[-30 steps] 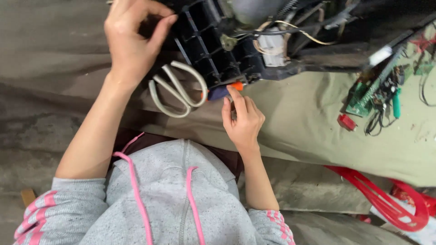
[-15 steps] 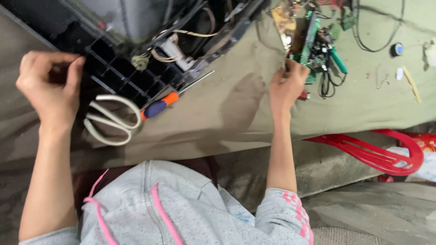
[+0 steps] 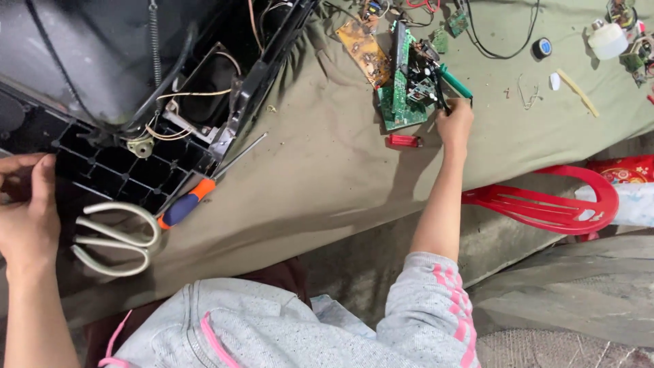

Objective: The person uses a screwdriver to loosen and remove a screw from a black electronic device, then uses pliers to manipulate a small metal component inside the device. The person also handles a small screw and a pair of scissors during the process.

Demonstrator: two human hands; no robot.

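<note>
Olive cloth [image 3: 327, 177] covered the worktable. The left hand [image 3: 27, 211] gripped the black casing [image 3: 116, 163] beside scissors [image 3: 112, 238]. Farther off, the right hand [image 3: 455, 126] closed around green-handled pliers [image 3: 446, 82] by circuit boards [image 3: 402, 88].

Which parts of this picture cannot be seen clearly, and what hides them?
Head view only:
- Left hand: its fingers are cut off by the picture's left edge.
- Right hand: its fingertips are hidden among the green circuit board and tool handles, so the grasp is unclear.
- Scissors: blades hidden under the black casing.
</note>
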